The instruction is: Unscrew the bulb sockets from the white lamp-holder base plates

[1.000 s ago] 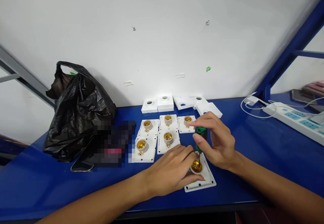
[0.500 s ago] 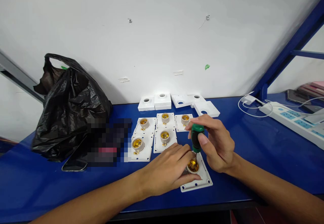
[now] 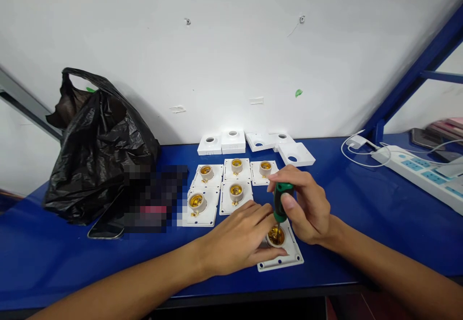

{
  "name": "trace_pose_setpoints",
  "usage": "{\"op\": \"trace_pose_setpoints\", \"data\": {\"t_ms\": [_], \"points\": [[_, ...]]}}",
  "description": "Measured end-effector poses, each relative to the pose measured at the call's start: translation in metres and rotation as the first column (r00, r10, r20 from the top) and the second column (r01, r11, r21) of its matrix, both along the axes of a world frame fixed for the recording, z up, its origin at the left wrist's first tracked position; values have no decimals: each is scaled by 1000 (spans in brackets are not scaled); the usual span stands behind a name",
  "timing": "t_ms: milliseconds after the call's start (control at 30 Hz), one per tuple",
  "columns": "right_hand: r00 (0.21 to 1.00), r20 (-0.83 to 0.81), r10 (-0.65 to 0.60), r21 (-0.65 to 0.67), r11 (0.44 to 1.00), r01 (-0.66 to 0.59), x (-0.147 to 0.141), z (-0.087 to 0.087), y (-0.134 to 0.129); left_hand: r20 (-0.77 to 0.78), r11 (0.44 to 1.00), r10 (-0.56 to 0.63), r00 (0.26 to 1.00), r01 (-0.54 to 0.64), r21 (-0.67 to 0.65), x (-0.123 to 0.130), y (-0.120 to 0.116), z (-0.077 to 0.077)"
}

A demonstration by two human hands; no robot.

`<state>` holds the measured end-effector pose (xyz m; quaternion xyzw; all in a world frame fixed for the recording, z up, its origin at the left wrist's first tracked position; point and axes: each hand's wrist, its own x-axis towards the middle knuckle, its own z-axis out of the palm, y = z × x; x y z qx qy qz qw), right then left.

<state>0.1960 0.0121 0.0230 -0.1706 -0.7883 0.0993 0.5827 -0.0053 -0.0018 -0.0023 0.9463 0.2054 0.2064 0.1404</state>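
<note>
A white square plate (image 3: 289,259) with a round, brass-lined lamp socket (image 3: 276,237) lies near the table's front edge. My left hand (image 3: 240,240) grips the socket's left side, thumb in front and fingers behind. In my right hand (image 3: 307,206) is a screwdriver (image 3: 283,201) with a green and black handle. It leans slightly, and its tip is down inside the brass socket. Behind my left hand stand several similar plates with sockets, among them one at the left (image 3: 202,216) and one in the middle (image 3: 237,199), with small brass pieces beside the sockets.
White covers with round holes (image 3: 233,142) line the wall at the back. A black plastic bag (image 3: 101,151) and a dark phone (image 3: 108,223) are at the left. On the right lie a white power strip (image 3: 419,170) and a cable on the blue table (image 3: 347,204).
The screwdriver has tilted, its handle top shifting slightly right, and my right hand has turned a little with it. My left hand keeps its hold. The whole view has shifted slightly.
</note>
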Motion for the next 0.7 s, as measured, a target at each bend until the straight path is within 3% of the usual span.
{"op": "trace_pose_setpoints", "data": {"t_ms": [200, 700], "points": [[995, -102, -20, -16, 1000, 19, -2, -2, -1, -15, 1000, 26, 1000, -26, 0, 1, 0, -2], [995, -100, 16, -45, 999, -21, -4, -6, -2, 46, 987, 59, 997, -51, -153, 1, 2, -1]]}}
